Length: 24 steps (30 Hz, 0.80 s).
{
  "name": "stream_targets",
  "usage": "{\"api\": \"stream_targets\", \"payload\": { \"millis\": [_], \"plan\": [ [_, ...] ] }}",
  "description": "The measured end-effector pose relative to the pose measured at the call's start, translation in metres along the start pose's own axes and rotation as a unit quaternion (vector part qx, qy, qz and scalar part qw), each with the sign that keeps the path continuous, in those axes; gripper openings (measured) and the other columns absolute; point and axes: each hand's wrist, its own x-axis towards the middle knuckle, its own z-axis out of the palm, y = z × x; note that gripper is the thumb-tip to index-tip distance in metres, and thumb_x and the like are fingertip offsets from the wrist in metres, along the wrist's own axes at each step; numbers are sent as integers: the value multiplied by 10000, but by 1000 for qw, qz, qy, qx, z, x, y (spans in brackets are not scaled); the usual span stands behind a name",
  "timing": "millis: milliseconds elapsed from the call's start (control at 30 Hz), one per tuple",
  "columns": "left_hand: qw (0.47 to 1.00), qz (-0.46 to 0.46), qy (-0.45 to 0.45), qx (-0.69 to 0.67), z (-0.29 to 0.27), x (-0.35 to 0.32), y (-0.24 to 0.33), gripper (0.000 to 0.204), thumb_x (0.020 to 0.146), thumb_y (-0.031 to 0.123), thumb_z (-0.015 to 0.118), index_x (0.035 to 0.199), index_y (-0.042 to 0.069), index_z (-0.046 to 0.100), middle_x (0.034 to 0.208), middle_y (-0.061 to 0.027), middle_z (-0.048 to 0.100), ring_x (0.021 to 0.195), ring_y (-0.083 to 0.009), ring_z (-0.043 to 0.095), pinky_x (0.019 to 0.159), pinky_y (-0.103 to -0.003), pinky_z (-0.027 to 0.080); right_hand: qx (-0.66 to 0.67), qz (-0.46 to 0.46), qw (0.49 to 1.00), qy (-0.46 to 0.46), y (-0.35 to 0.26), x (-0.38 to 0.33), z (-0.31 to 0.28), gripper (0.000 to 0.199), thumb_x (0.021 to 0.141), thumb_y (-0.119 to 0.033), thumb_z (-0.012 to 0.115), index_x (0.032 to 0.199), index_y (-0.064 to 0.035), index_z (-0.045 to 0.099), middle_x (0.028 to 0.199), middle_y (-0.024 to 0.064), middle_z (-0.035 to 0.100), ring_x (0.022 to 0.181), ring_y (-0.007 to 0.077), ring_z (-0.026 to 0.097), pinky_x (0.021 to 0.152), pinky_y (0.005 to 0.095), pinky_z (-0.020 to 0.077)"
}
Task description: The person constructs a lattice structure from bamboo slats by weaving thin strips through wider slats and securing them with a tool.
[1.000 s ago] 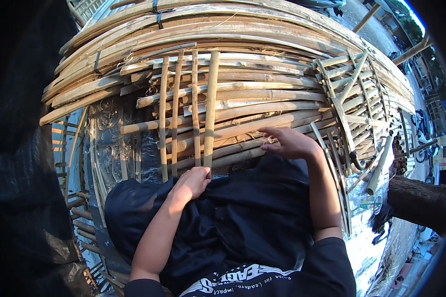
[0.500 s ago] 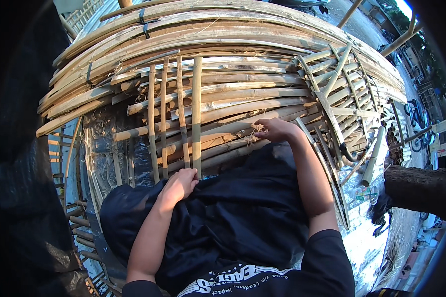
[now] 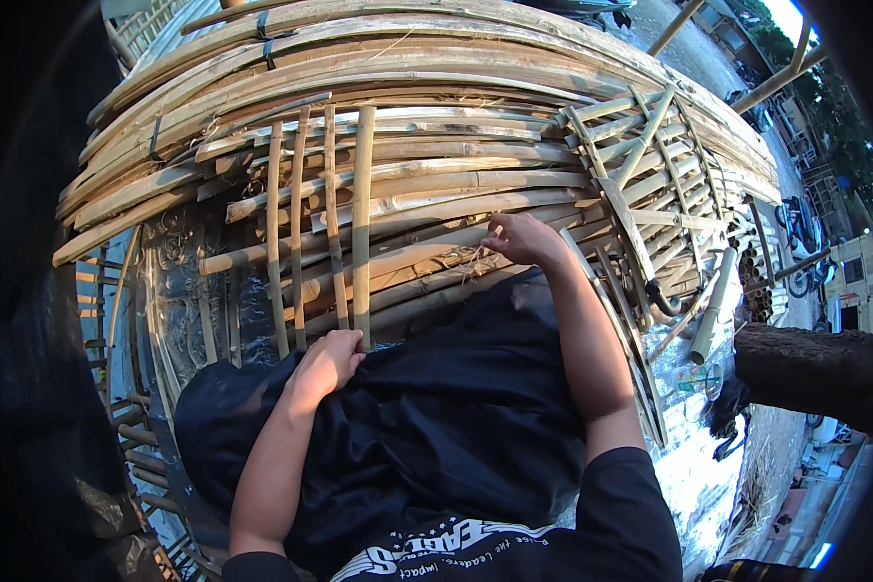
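Observation:
My left hand (image 3: 332,364) rests low on the dark cloth over my lap, its fingers curled closed beside the lower end of an upright bamboo slat (image 3: 363,213). Whatever lies inside those fingers is hidden. My right hand (image 3: 526,240) is bent at the wrist over the stacked bamboo strips (image 3: 427,254), thumb and fingers drawn together. Thin loose bamboo fibres (image 3: 471,262) hang just below its fingertips; I cannot tell if any are pinched. Several narrower upright slats (image 3: 335,209) stand left of the thick one, across the stack.
Long split bamboo poles (image 3: 388,63) lie piled across the far side. To the right are a crossed bamboo lattice (image 3: 650,184), a black curved handle (image 3: 662,299), a short bamboo tube (image 3: 714,308) and a thick log (image 3: 810,373). Dark sheeting (image 3: 44,339) hangs at the left.
The whole view has shifted slightly, moving the scene leftward. My right hand has lifted a little away from the loose fibres. My left hand keeps its place by the slat.

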Motion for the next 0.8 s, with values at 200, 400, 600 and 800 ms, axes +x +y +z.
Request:
{"api": "stream_targets", "payload": {
  "millis": [200,400,600,800],
  "plan": [
    [1000,0,-9,0,1,0,-1,106,875,88,643,947,11,629,949,-209,676,950,-428,628,773,-479,508,1,4,972,235,-7,4,-3,554,876,-362,697,1319,-77,526,1245,213,579,1187,375,552,962,461,488],
    [1000,-5,-15,-5,1,1,-1,106,873,79,643,950,7,627,964,-212,673,957,-428,625,787,-484,507,-44,-35,942,330,-6,26,7,607,902,-247,644,1454,-106,433,1461,204,414,1363,388,376,1054,516,408],
    [1000,15,-2,-2,2,-2,0,108,840,36,660,907,-28,605,911,-212,662,923,-426,619,754,-454,500,-115,2,956,270,-14,36,19,682,882,-165,603,1510,-106,343,1535,181,322,1459,371,251,1096,700,274],
    [1000,24,-7,5,3,3,1,115,839,39,664,915,-27,607,909,-219,660,921,-424,623,748,-448,501,-117,13,958,261,-10,33,18,723,863,-145,599,1525,-96,314,1551,181,297,1466,381,236,1106,700,259]
  ]
}}
